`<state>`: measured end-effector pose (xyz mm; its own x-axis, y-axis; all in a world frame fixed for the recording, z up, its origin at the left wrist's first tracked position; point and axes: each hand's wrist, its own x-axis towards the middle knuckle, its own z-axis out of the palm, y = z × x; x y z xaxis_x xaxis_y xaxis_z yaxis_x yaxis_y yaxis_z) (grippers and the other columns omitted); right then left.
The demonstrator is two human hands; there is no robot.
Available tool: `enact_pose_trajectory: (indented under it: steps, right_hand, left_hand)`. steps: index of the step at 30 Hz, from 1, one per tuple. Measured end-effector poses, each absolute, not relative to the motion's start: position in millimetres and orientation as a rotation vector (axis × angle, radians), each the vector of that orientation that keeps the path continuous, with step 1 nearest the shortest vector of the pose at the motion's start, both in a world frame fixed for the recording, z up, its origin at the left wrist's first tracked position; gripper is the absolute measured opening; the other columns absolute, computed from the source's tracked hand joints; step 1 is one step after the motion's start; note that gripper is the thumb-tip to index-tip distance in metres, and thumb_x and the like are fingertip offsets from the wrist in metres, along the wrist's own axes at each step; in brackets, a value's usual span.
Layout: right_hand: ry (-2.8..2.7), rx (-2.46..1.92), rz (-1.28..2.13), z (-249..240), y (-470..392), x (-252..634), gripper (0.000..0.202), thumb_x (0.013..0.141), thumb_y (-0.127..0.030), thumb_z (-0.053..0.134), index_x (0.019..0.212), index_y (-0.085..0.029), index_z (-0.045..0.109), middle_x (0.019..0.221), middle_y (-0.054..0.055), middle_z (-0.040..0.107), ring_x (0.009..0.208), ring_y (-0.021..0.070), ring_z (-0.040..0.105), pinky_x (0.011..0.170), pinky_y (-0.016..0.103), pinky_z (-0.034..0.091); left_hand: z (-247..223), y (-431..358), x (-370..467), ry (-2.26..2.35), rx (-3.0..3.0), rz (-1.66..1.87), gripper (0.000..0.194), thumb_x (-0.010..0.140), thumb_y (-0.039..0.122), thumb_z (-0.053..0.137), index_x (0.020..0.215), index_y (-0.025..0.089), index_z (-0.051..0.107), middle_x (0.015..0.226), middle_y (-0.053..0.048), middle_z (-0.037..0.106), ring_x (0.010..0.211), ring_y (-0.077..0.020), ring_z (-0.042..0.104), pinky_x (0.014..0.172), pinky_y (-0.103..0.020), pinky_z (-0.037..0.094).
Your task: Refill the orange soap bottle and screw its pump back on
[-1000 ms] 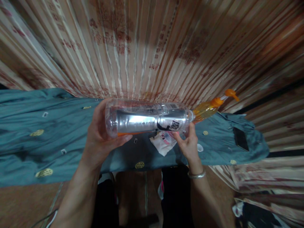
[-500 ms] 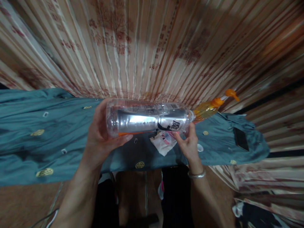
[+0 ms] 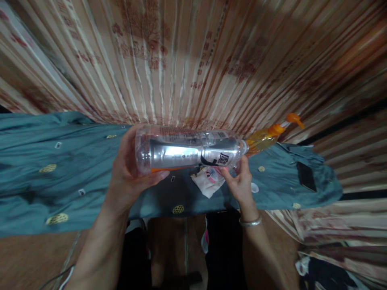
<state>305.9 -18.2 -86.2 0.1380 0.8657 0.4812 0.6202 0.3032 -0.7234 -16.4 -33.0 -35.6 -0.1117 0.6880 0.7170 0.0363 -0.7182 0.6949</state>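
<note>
The left hand [image 3: 125, 173] is gripping the base end of a big clear bottle [image 3: 193, 151], its thumb lying along the lower side and its fingers wrapping behind. The right hand [image 3: 240, 181] is holding the same bottle near its shoulder and neck, thumb and a finger pressing from below; the other fingers are hiding from view. The bottle is lying on its side between both hands, its neck pointing right. Its thin plastic is shining, a silver label with black lettering is wrapping its middle, and an orange strip is showing along the lower edge.

Just past the neck, a pump bottle [image 3: 261, 141] of yellow-orange see-through plastic is leaning right, its orange spout curving over; whether the two bottles are touching is hard to tell. Below the clear bottle, a crumpled white packet [image 3: 209, 185] with pink print is lying partly covered by it and by the right thumb. A round white cap [image 3: 254, 187] is lying just beside the right hand, and a silver bangle [image 3: 250, 221] is circling that wrist.

Farther right, a flat black phone [image 3: 306, 176] is resting on the wrinkled teal cloth [image 3: 27, 145], which is carrying yellow dotted ovals. Behind everything, a pleated beige curtain [image 3: 178, 60] with reddish prints is hanging. Below, dark trousers [image 3: 225, 241] are showing above a brown floor [image 3: 30, 257].
</note>
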Motion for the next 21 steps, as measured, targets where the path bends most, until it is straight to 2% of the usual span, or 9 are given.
enact_pose_trajectory:
  steps: [11, 17, 21]
  right_hand:
    - [-1.577, -1.403, 0.316, -84.3, -19.1, 304.6, 0.068, 0.090, -0.055, 0.076, 0.145, -0.018, 0.057, 0.120, 0.014, 0.076, 0.109, 0.0323, 0.073, 0.105, 0.053, 0.059]
    - [-1.570, -1.405, 0.293, -86.0, -18.0, 305.8, 0.067, 0.090, -0.057, 0.076, 0.143, -0.020, 0.058, 0.121, 0.013, 0.075, 0.108, 0.0310, 0.073, 0.103, 0.051, 0.061]
    - [-1.575, -1.404, 0.315, -86.0, -18.7, 305.7, 0.068, 0.091, -0.057, 0.076, 0.144, -0.020, 0.058, 0.120, 0.014, 0.075, 0.111, 0.0319, 0.073, 0.104, 0.052, 0.061]
  left_hand:
    - [-34.4, -32.9, -16.5, 0.799, 1.728, 1.879, 0.096, 0.066, 0.039, 0.106, 0.152, 0.033, 0.065, 0.141, -0.003, 0.072, 0.131, -0.0210, 0.070, 0.107, -0.034, 0.063]
    - [-37.4, -32.9, -17.3, 0.786, 1.665, 1.844, 0.101, 0.063, 0.040, 0.107, 0.153, 0.033, 0.062, 0.144, -0.005, 0.070, 0.133, -0.0267, 0.069, 0.112, -0.043, 0.062]
    - [-36.4, -33.2, -16.9, 0.781, 1.655, 1.849, 0.099, 0.062, 0.040, 0.108, 0.151, 0.034, 0.064, 0.143, -0.005, 0.071, 0.133, -0.0269, 0.069, 0.110, -0.040, 0.063]
